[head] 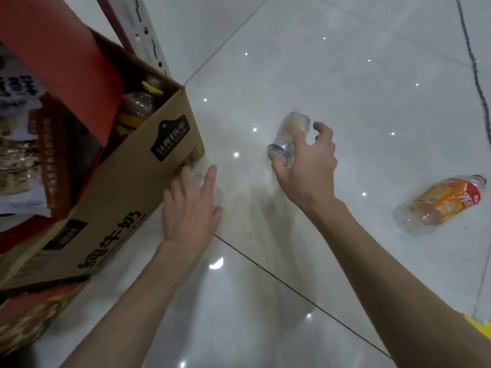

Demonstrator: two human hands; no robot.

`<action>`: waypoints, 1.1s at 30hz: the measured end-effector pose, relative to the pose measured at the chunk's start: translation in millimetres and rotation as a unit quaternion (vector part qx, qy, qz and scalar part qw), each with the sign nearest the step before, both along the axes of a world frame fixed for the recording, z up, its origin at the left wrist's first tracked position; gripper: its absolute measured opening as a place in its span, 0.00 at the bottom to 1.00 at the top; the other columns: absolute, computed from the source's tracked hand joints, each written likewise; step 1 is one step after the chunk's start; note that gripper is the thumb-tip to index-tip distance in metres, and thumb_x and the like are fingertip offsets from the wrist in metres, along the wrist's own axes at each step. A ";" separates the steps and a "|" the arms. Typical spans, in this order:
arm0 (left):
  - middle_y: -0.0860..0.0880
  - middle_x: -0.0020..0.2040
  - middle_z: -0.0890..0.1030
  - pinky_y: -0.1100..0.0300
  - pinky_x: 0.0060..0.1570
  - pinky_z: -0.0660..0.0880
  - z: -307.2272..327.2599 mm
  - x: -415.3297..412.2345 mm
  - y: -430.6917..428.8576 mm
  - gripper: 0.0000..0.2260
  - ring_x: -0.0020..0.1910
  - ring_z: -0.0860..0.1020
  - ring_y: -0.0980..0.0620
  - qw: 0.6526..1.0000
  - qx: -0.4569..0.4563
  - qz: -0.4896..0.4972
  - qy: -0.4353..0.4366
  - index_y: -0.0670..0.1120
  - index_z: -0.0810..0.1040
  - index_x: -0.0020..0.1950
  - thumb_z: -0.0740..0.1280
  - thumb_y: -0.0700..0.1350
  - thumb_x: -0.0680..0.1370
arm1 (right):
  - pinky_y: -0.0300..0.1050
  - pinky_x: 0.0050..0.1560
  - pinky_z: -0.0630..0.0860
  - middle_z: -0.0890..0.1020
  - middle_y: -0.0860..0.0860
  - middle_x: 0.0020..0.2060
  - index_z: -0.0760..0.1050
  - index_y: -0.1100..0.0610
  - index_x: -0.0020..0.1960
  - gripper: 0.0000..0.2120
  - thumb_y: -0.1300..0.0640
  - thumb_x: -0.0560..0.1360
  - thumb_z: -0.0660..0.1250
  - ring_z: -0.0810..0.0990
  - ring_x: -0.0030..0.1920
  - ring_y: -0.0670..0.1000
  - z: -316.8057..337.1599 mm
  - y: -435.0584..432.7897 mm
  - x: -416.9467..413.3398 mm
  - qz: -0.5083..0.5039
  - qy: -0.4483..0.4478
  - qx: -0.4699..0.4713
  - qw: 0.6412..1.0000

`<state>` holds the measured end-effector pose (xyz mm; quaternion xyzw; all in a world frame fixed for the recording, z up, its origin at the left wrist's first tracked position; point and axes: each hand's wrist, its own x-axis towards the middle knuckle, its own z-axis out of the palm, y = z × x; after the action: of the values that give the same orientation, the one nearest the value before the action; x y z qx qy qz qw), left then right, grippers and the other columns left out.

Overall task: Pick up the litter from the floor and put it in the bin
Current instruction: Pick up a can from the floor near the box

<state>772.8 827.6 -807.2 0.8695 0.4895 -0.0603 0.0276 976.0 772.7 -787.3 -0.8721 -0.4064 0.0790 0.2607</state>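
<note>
My right hand (309, 166) grips a silver and yellow drink can (288, 136), held above the pale tiled floor. A cardboard box (138, 187) with black print serves as the bin at the left; a bottle with a yellow cap (143, 102) and snack wrappers lie inside it. My left hand (192, 208) hovers open, fingers spread, beside the box's near right wall. An empty plastic bottle with an orange label (441, 204) lies on its side on the floor at the right.
A red flap (66, 73) of the box leans over its opening. A white panel with a red edge (143, 30) stands behind the box. A dark cable (475, 73) runs along the floor at the far right. A yellow scrap (478, 325) shows at the lower right edge.
</note>
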 end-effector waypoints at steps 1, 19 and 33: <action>0.36 0.70 0.66 0.46 0.55 0.71 -2.4 -0.8 0.6 0.38 0.58 0.73 0.39 1.000 -0.002 0.004 0.001 0.52 0.59 0.78 0.73 0.54 0.73 | 0.57 0.66 0.66 0.61 0.60 0.74 0.70 0.47 0.73 0.27 0.47 0.75 0.69 0.69 0.67 0.65 -3.5 9.5 6.0 -0.004 -0.001 -0.004 1.000; 0.39 0.72 0.66 0.45 0.60 0.70 11.0 -16.5 -42.9 0.36 0.65 0.71 0.39 0.990 -0.051 0.031 -0.128 0.54 0.57 0.79 0.71 0.52 0.75 | 0.56 0.62 0.74 0.49 0.59 0.79 0.77 0.52 0.63 0.19 0.57 0.72 0.65 0.74 0.58 0.69 -43.0 17.9 -5.7 -0.016 0.082 -0.019 0.996; 0.41 0.69 0.67 0.45 0.61 0.70 90.2 7.5 -133.9 0.37 0.62 0.74 0.40 0.961 -0.067 -0.018 -0.268 0.54 0.55 0.79 0.70 0.53 0.75 | 0.21 0.63 0.61 0.56 0.63 0.77 0.79 0.54 0.61 0.16 0.62 0.73 0.69 0.56 0.77 0.53 100.2 -160.3 -56.4 -0.086 0.047 0.203 0.974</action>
<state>780.4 693.7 -717.1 0.8585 0.4437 0.1417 0.2145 919.6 612.5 -687.1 -0.8281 -0.3247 0.0127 0.4568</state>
